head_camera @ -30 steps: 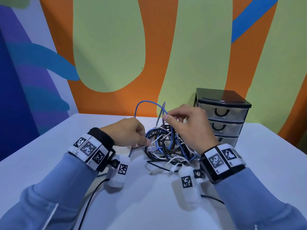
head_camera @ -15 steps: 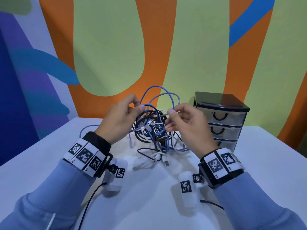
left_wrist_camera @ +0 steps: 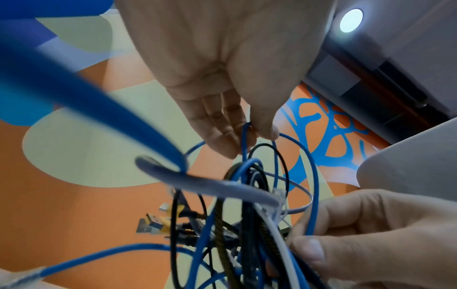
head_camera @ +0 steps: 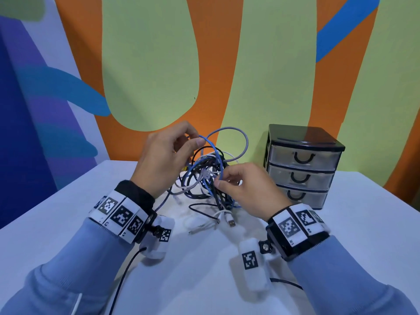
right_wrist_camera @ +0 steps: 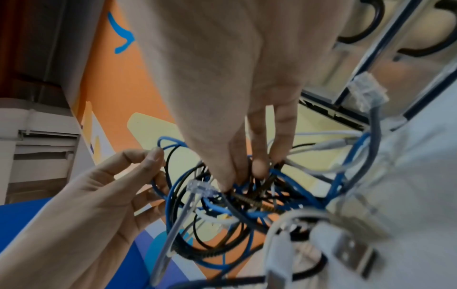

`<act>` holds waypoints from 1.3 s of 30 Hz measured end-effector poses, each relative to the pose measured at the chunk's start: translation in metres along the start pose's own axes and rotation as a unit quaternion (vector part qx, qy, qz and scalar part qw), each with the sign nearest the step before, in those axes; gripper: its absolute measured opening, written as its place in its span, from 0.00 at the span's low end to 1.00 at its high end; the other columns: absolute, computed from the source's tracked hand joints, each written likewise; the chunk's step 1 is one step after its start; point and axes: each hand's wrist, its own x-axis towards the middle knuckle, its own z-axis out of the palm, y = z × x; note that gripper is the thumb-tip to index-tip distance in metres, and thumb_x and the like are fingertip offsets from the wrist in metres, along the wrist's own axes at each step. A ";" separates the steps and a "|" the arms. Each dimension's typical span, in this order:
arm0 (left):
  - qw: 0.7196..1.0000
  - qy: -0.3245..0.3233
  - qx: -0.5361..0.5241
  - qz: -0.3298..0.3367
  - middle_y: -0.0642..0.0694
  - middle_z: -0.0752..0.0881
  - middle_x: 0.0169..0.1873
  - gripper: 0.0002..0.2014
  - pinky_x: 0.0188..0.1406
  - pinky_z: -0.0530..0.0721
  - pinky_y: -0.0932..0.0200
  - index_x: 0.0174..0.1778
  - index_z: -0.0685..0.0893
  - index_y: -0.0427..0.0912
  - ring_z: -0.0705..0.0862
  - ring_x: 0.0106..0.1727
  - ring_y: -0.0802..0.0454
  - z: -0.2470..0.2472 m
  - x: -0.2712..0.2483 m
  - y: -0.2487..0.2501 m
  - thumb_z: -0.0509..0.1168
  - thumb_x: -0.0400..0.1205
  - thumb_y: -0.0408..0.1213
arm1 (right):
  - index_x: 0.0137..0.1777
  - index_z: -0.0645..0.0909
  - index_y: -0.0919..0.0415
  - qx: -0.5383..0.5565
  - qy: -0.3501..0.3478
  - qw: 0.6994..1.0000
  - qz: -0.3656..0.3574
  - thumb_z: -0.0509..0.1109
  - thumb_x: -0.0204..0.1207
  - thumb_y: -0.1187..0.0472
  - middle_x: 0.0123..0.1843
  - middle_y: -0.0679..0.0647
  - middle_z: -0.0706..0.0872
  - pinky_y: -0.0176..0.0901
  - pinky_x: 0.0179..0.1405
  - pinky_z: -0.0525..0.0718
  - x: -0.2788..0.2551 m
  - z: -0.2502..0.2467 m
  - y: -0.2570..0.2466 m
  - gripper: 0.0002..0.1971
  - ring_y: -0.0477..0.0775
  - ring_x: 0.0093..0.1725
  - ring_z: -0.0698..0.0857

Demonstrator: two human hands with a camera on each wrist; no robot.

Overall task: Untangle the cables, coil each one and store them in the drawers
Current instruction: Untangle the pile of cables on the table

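A tangle of blue, black, grey and white cables (head_camera: 200, 178) is held up over the white table (head_camera: 352, 223), its lower ends trailing onto it. My left hand (head_camera: 195, 139) pinches a loop of the blue cable (head_camera: 211, 148) between thumb and fingers at the top of the tangle; the left wrist view shows this pinch on the blue cable (left_wrist_camera: 245, 140). My right hand (head_camera: 218, 180) is lower and to the right, its fingertips pinching into the strands of the tangle (right_wrist_camera: 247, 205). The black three-drawer unit (head_camera: 302, 160) stands to the right, with all its drawers closed.
A white cable (head_camera: 200, 225) and a USB plug (head_camera: 231, 222) lie on the table below the tangle. The painted wall stands right behind the table's far edge. Black wrist-camera leads run along the table near both of my forearms.
The tangle has come up off the table. In the last half second my left hand rose with the blue loop while my right hand dropped lower on the bundle.
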 end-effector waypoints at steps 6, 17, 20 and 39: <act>1.000 -0.013 0.006 -0.026 0.40 0.82 0.27 0.07 0.28 0.84 0.54 0.47 0.85 0.49 0.85 0.29 0.41 0.002 -0.001 0.003 0.72 0.89 0.45 | 0.42 0.92 0.47 -0.031 0.027 0.999 0.005 0.78 0.81 0.50 0.25 0.37 0.82 0.44 0.38 0.79 0.003 0.002 0.002 0.07 0.47 0.30 0.77; 0.982 -0.080 -0.007 -0.169 0.41 0.92 0.32 0.13 0.38 0.93 0.34 0.50 0.78 0.48 0.91 0.29 0.40 -0.004 -0.003 -0.002 0.67 0.90 0.54 | 0.40 0.84 0.54 0.068 0.062 0.996 0.016 0.81 0.76 0.66 0.34 0.53 0.93 0.46 0.47 0.89 0.004 0.002 0.011 0.10 0.58 0.37 0.90; 0.972 -0.120 0.025 -0.202 0.41 0.93 0.32 0.21 0.48 0.93 0.33 0.50 0.78 0.48 0.94 0.32 0.43 -0.010 -0.003 -0.006 0.67 0.86 0.64 | 0.41 0.85 0.55 0.066 0.057 0.996 0.022 0.82 0.76 0.65 0.33 0.52 0.93 0.40 0.43 0.86 0.003 0.002 0.010 0.09 0.55 0.36 0.90; 0.979 -0.120 -0.025 -0.165 0.46 0.94 0.33 0.17 0.54 0.92 0.37 0.62 0.82 0.51 0.93 0.39 0.45 -0.016 0.001 -0.015 0.80 0.82 0.36 | 0.46 0.90 0.53 0.168 0.123 0.978 -0.008 0.75 0.84 0.64 0.41 0.51 0.94 0.58 0.48 0.94 0.003 -0.001 -0.001 0.06 0.53 0.41 0.95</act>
